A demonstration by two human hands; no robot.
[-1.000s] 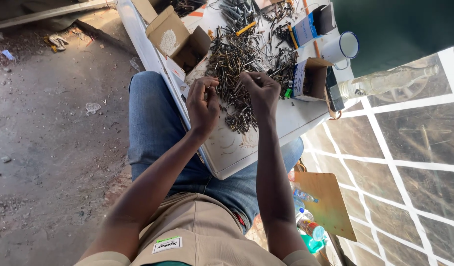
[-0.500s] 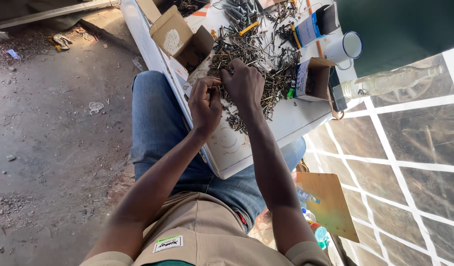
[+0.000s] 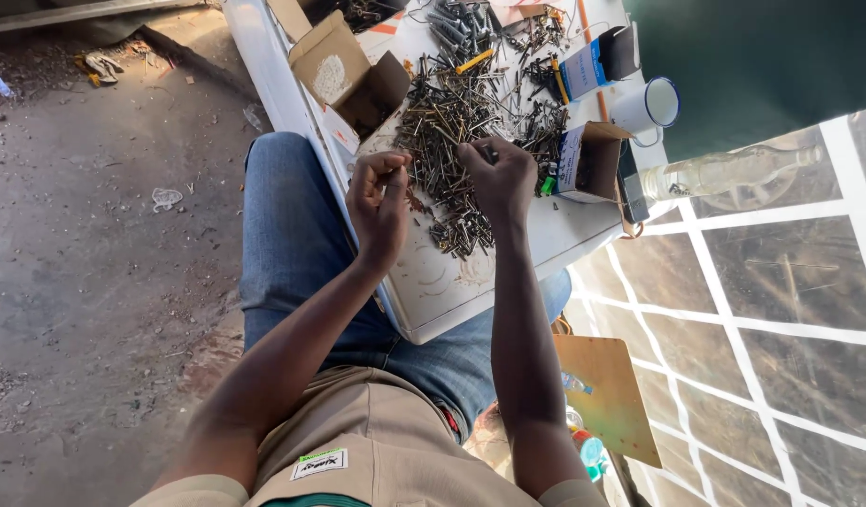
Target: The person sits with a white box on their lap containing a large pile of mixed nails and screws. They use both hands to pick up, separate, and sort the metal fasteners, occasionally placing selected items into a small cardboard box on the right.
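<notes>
Outdoors perhaps, white table (image 3: 508, 282) over dirt ground (image 3: 85, 282).

Blue jeans (image 3: 292, 235), tan short-sleeved shirt (image 3: 377, 441), bare forearms.

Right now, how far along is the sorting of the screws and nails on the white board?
Little looks finished: two open cardboard boxes hold some pieces, though I cannot tell how many. In hand: the right hand pinches a piece over the pile, and the left hand is curled beside it. Left: most of the pile, spread loose across the white board.
</notes>
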